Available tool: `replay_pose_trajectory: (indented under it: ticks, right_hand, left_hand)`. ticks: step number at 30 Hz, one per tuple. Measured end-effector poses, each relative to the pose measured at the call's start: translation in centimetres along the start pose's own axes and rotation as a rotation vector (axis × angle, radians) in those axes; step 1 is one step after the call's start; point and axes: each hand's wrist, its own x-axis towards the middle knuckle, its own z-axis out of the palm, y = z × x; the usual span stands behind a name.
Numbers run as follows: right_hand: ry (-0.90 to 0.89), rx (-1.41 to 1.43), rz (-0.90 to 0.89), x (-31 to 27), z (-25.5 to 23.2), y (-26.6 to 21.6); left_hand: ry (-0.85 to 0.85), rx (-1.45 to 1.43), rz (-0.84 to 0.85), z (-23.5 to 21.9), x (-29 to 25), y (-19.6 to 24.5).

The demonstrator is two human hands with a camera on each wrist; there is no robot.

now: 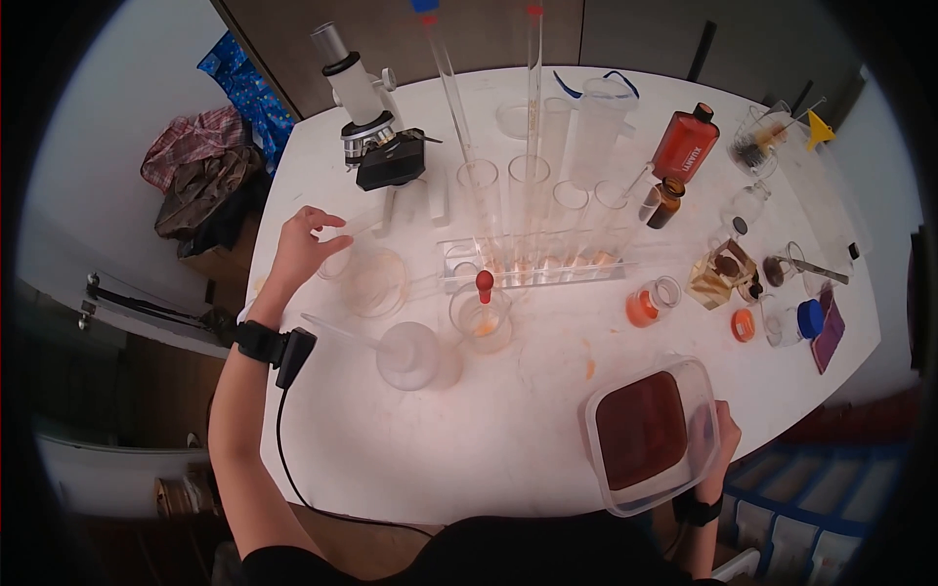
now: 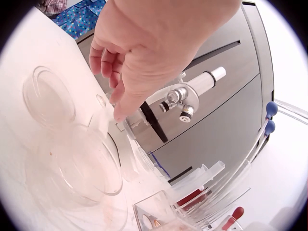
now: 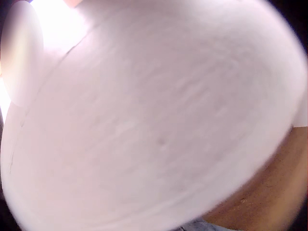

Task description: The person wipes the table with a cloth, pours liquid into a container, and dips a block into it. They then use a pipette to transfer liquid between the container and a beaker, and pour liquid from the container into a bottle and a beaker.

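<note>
My left hand [image 1: 311, 249] reaches over the table's left side with bent fingers, thumb and forefinger tips apart. Just beyond the fingertips, near the microscope's base, lies a small clear flat piece [image 2: 98, 122]. In the left wrist view, a round clear dish [image 2: 86, 166] and a smaller one [image 2: 48, 96] sit below the hand. My right hand [image 1: 725, 439] grips the side of a clear plastic tub [image 1: 702, 415] at the front right; its wall hides some of the fingers. The tub's bottom looks dark red-brown. The right wrist view is mostly a blurred pale surface.
A microscope [image 1: 366, 127] stands at the back left. Ahead are a wash bottle [image 1: 408, 356], a beaker with a red-bulbed dropper [image 1: 485, 285] and a clear rack [image 1: 537, 273] of tall glass tubes. Jars, a red bottle [image 1: 686, 145] and an orange-filled jar [image 1: 645, 307] stand right.
</note>
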Motion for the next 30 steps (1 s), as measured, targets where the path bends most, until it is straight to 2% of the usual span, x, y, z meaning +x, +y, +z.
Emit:
replay_pose_trajectory:
  ticks: [1, 3, 8, 13, 15, 16, 18, 22, 27, 30]
  right_hand:
    - [-0.001, 0.007, -0.005, 0.0, 0.2, 0.0]
    - [0.110, 0.078, -0.105, 0.0, 0.6, 0.1]
    - [0.090, 0.147, -0.148, 0.1, 0.3, 0.1]
    - [0.034, 0.191, -0.164, -0.2, 0.2, 0.6]
    - [0.025, 0.186, -0.206, -0.3, 0.0, 0.8]
    - [0.018, 0.190, -0.197, -0.4, 0.0, 0.8]
    - [0.032, 0.279, -0.230, -0.7, -0.1, 0.8]
    - [0.067, 0.256, -0.289, -0.8, -0.4, 0.6]
    - [0.111, 0.316, -0.275, -0.9, -0.2, 1.3]
    - [0.123, 0.348, -0.299, -0.9, -0.1, 1.4]
  left_hand:
    - [0.013, -0.004, -0.014, -0.9, -1.2, 0.3]
    - [0.026, -0.002, -0.026, -2.7, -3.7, 0.8]
    - [0.166, -0.064, -0.133, -7.7, -11.5, 3.0]
    - [0.235, -0.131, -0.130, -11.1, -18.2, 9.4]
    - [0.206, -0.150, -0.025, -10.4, -19.4, 12.7]
    - [0.196, -0.143, -0.027, -9.6, -19.8, 14.3]
    - [0.094, -0.224, 0.066, -7.6, -19.6, 17.4]
    - [-0.034, -0.243, 0.199, -3.4, -18.6, 22.9]
    - [-0.179, -0.169, 0.412, -0.5, -16.2, 27.2]
    - [-0.257, -0.026, 0.446, 0.0, -14.3, 28.8]
